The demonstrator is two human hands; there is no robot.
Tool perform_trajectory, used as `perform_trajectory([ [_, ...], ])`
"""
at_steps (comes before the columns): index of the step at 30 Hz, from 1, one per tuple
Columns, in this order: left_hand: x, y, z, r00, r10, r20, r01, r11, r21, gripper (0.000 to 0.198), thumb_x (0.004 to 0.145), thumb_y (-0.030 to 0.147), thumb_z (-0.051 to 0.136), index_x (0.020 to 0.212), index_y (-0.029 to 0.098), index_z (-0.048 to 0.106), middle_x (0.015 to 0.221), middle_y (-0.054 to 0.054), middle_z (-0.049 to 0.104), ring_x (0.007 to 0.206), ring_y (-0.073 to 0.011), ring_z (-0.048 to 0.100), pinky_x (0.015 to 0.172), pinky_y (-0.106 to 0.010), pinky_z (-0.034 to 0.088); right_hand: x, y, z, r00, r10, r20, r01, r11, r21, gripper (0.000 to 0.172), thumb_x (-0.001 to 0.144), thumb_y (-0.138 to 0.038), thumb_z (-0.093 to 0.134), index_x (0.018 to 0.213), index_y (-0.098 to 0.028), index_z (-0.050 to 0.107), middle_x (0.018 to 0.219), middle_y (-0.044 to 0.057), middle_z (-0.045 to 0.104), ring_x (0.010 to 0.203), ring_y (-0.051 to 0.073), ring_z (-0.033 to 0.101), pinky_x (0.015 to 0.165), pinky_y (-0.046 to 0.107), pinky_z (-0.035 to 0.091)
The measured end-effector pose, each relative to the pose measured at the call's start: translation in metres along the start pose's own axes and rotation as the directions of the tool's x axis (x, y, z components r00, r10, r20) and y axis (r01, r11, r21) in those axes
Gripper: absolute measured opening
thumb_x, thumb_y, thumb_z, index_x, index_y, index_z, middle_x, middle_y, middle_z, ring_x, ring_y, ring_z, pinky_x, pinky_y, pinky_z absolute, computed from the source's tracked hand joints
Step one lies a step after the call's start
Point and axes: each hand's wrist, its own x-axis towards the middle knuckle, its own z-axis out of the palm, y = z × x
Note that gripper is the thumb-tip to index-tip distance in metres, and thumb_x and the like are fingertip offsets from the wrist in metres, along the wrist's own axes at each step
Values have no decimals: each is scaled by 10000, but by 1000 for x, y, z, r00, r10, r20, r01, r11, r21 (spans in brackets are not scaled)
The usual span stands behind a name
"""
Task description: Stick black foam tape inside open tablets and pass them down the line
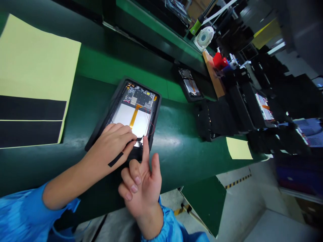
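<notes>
An opened tablet (133, 114) lies in a black rubber case on the green bench, showing a circuit board, a pale battery panel and an orange flex cable (134, 116). My left hand (111, 146) rests over its lower edge, and its fingertips pinch a thin strip of black tape (139, 138). A second black tape strip (115, 159) sticks to the back of that hand. My right hand (140, 181) is palm up beside it, holding nothing. Its raised index finger nearly reaches the pinched tape. A thin red wire (152, 126) loops along the tablet's right side.
A yellow sheet with black tape strips (32, 84) lies at the bench's left. Beyond the tablet sits a smaller opened device (189, 83). Black foam trays (217, 119), a yellow note (238, 148), a red bottle (218, 60) and a white fan (204, 38) stand further right.
</notes>
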Motion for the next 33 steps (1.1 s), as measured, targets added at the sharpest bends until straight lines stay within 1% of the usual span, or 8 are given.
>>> perform_trajectory([
  [11,-1,1,0,998,-29,-52,27,999,-37,235,1039,239,477,930,178,676,915,-49,651,911,-239,583,865,-411,436,-3,4,-3,995,-13,-102,11,1000,-24,717,988,-679,553,1610,-422,306,615,-97,532,466,113,328,410,181,306],
  [16,2,1,2,998,-44,-39,43,999,-33,315,1068,239,418,873,183,659,853,-45,632,848,-238,565,799,-403,401,-4,4,1,992,-33,-124,34,999,9,711,972,-658,588,1589,-390,359,638,-89,560,467,103,346,411,178,308],
  [22,5,7,7,995,-90,-41,91,996,27,306,1055,225,397,844,192,617,839,-52,623,835,-250,541,786,-411,383,-7,4,2,985,-47,-167,45,999,-17,725,972,-691,564,1595,-377,367,648,-82,569,467,105,382,405,183,308],
  [26,7,9,9,997,-63,-39,67,992,108,295,1040,201,400,823,194,600,823,-57,609,811,-258,517,762,-416,365,-11,6,2,981,-62,-184,50,996,-69,736,972,-736,520,1605,-415,327,670,-86,562,464,109,393,412,185,307],
  [28,7,9,9,999,-33,-38,38,990,135,283,1036,190,410,821,191,594,818,-60,599,800,-263,506,751,-419,354,-10,6,1,980,-66,-190,45,992,-116,721,975,-730,517,1599,-416,337,674,-87,561,458,108,390,408,186,318],
  [30,7,8,9,999,-11,-39,16,990,140,275,1039,185,414,824,191,585,818,-57,590,795,-264,502,745,-418,346,-7,2,-1,972,-119,-205,70,971,-230,697,960,-689,583,1548,-341,442,644,-89,550,438,100,384,393,189,337],
  [32,7,8,9,999,-1,-38,6,991,134,262,1042,183,418,834,192,577,820,-52,584,799,-263,504,747,-415,344,0,-10,-2,947,-239,-215,123,887,-445,621,923,-613,684,1405,-232,589,592,-94,534,418,88,391,393,196,361],
  [33,6,7,9,999,2,-40,4,991,134,255,1042,183,422,838,193,574,820,-51,580,801,-263,504,749,-414,345,5,-19,-3,927,-312,-209,142,806,-574,561,904,-569,726,1312,-192,645,568,-95,526,415,83,401,405,199,373],
])
